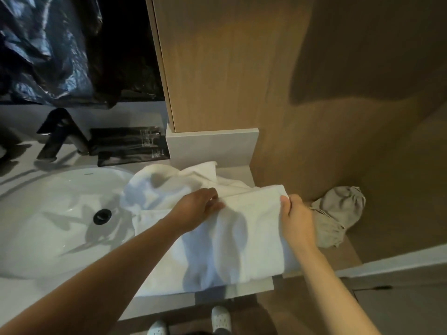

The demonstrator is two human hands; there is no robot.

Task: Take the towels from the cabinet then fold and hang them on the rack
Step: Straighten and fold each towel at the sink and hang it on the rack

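Observation:
A white towel (246,238) lies folded across the grey counter (239,170) to the right of the sink. My left hand (197,209) pinches its far folded edge near the middle. The towel's far right corner is pinched by my right hand (296,218), thumb on top. A second, crumpled white towel (167,187) lies behind it, spilling over the basin's rim. The wooden cabinet (217,68) rises above the counter with its door closed. No rack is in view.
A white basin (48,213) with a black drain fills the left. A black tap (60,134) and black sachets (130,146) stand behind it. A grey cloth bag (338,211) sits in the right corner against the wooden wall. My shoes show below.

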